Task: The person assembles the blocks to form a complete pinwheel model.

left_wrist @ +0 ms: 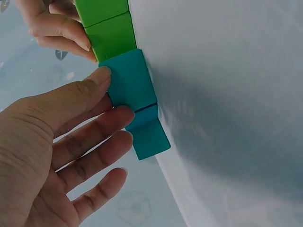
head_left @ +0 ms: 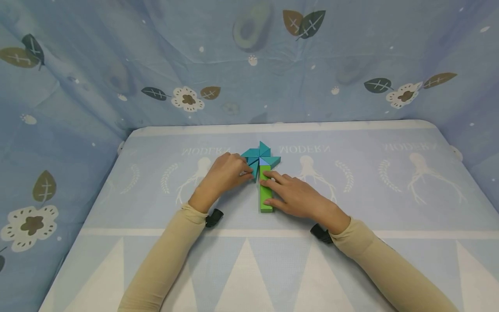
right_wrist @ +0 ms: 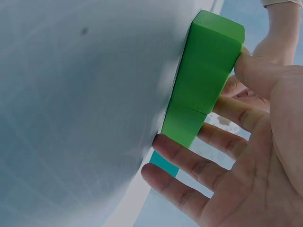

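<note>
Several teal triangular blocks (head_left: pixel 264 150) lie together on the mat in a pinwheel shape, with a small light-blue piece (head_left: pixel 263 161) near the middle. Below it runs a bar of two green blocks (head_left: pixel 267 193), set end to end. My left hand (head_left: pixel 230 171) is at the pinwheel's lower left; its thumb and fingertips touch the side of a teal block (left_wrist: pixel 128 80) in the left wrist view. On the right of the bar, my right hand (head_left: pixel 298 195) rests its fairly straight fingers and thumb against the green blocks (right_wrist: pixel 208 66). Its fingers partly cover the bar.
A pale blue and white patterned mat (head_left: pixel 351 268) covers the table. Behind and at the sides hangs a blue cloth (head_left: pixel 218 52) with leaf and flower prints. Black straps (head_left: pixel 214 218) show at both wrists.
</note>
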`<action>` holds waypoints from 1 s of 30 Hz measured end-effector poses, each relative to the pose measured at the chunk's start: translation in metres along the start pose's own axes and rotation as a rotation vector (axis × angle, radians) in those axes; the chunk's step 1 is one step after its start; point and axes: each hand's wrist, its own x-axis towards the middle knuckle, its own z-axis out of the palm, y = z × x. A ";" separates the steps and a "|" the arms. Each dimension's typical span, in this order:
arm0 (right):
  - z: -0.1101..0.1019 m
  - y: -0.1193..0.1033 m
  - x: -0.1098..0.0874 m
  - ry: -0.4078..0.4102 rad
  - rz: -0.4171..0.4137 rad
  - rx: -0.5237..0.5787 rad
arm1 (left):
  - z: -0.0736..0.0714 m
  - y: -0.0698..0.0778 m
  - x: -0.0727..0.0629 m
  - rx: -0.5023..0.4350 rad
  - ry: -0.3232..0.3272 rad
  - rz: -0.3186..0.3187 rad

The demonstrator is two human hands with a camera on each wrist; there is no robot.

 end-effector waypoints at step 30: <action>0.001 0.001 0.002 -0.011 0.010 -0.008 | 0.008 0.004 0.003 0.008 0.060 -0.012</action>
